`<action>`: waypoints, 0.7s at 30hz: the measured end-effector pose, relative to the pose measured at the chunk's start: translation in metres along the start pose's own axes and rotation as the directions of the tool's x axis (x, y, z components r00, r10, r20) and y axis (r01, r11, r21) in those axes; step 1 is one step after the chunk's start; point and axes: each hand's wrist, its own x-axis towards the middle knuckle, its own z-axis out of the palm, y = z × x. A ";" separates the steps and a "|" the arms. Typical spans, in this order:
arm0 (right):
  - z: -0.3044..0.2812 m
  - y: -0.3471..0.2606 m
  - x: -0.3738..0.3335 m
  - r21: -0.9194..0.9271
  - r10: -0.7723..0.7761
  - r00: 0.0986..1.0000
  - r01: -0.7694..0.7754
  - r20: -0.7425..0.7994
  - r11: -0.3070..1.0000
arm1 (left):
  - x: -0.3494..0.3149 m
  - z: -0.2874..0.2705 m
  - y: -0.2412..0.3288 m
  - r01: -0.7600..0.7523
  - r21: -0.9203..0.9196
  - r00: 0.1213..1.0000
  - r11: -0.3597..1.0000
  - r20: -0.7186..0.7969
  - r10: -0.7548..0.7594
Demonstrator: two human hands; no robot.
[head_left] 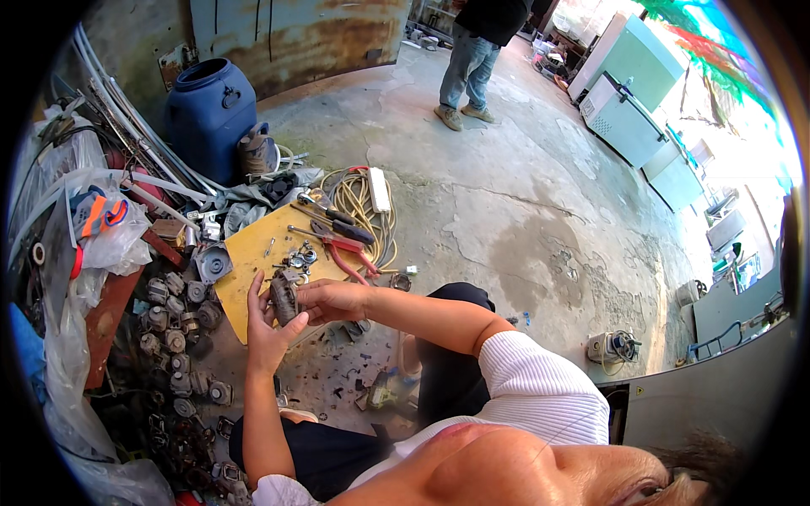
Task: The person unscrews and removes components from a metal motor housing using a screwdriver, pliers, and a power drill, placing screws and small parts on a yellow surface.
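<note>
Between my two hands is a dark, ribbed, roughly cylindrical metal part [284,297], like a small motor piece. My left hand [268,331] is closed around its left and lower side, thumb against it. My right hand [333,301] grips its right side with bent fingers. Both hands are over the near edge of a yellow board [239,274] on the floor. Small metal fittings [302,258] are scattered on the board just beyond my hands. Red-handled cutters [348,260] and a black-handled tool [353,232] rest at its right side.
Several small motor-like parts [175,340] are heaped on the left. A coiled cable [384,232] with a white power strip [379,191] lies past the board. A blue barrel [211,118] stands far left. Another person [468,67] stands at the back. A green power tool [390,390] is near my legs.
</note>
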 end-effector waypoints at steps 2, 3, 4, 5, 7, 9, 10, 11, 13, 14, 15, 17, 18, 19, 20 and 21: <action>0.006 -0.005 -0.005 -0.021 0.013 0.999 -0.014 -0.036 1.000 | 0.001 0.000 -0.001 -0.005 0.002 1.000 1.000 -0.001 0.005; 0.005 -0.005 -0.005 -0.021 0.010 0.999 -0.011 -0.038 1.000 | 0.001 0.001 -0.001 -0.011 0.002 1.000 1.000 -0.006 0.011; 0.004 -0.004 -0.005 -0.021 0.007 0.999 -0.007 -0.040 1.000 | 0.001 0.002 -0.002 -0.017 0.003 1.000 1.000 -0.012 0.017; 0.003 -0.004 -0.005 -0.022 0.003 0.999 -0.004 -0.041 1.000 | 0.001 0.003 -0.002 -0.024 0.004 1.000 1.000 -0.019 0.024; 0.004 -0.002 -0.005 -0.028 -0.026 1.000 0.025 -0.015 0.999 | 0.001 0.005 0.001 -0.018 0.006 1.000 1.000 -0.017 0.018; 0.009 -0.005 -0.007 -0.045 -0.038 0.999 0.038 0.002 0.998 | 0.001 0.003 0.001 -0.010 0.006 1.000 1.000 -0.010 0.010; 0.012 -0.008 -0.009 -0.060 -0.036 0.999 0.036 0.004 0.998 | 0.002 0.001 0.000 -0.004 0.004 1.000 1.000 -0.002 0.004; 0.015 -0.010 -0.011 -0.074 -0.034 0.999 0.035 0.003 0.997 | 0.002 0.000 -0.001 0.001 0.001 1.000 1.000 0.007 -0.001; 0.014 -0.009 -0.011 -0.076 -0.038 0.999 0.038 0.001 0.996 | 0.002 0.001 0.000 0.002 0.004 1.000 1.000 0.006 -0.002; 0.014 -0.009 -0.011 -0.077 -0.040 0.999 0.040 0.001 0.996 | 0.002 0.002 0.000 0.002 0.005 1.000 1.000 0.005 -0.002; 0.015 -0.009 -0.012 -0.075 -0.041 0.999 0.041 -0.001 0.996 | 0.002 0.002 0.001 0.003 0.006 1.000 1.000 0.005 -0.003; 0.016 -0.011 -0.014 -0.071 -0.043 0.999 0.043 -0.005 0.997 | 0.002 0.003 0.001 0.004 0.008 1.000 1.000 0.005 -0.004; 0.014 -0.010 -0.013 -0.059 -0.036 0.999 0.036 -0.003 0.998 | 0.002 0.003 0.000 0.001 0.005 1.000 1.000 0.006 -0.001; 0.009 -0.008 -0.011 -0.046 -0.029 1.000 0.029 -0.001 0.999 | 0.003 0.003 -0.001 -0.002 0.003 1.000 1.000 0.008 0.002; 0.007 -0.008 -0.010 -0.034 -0.022 1.000 0.022 0.001 0.999 | 0.003 0.003 -0.002 -0.006 0.001 1.000 1.000 0.008 0.006; 0.006 -0.007 -0.009 -0.031 -0.020 1.000 0.020 0.000 0.999 | 0.004 0.003 -0.002 -0.006 0.001 1.000 1.000 0.009 0.006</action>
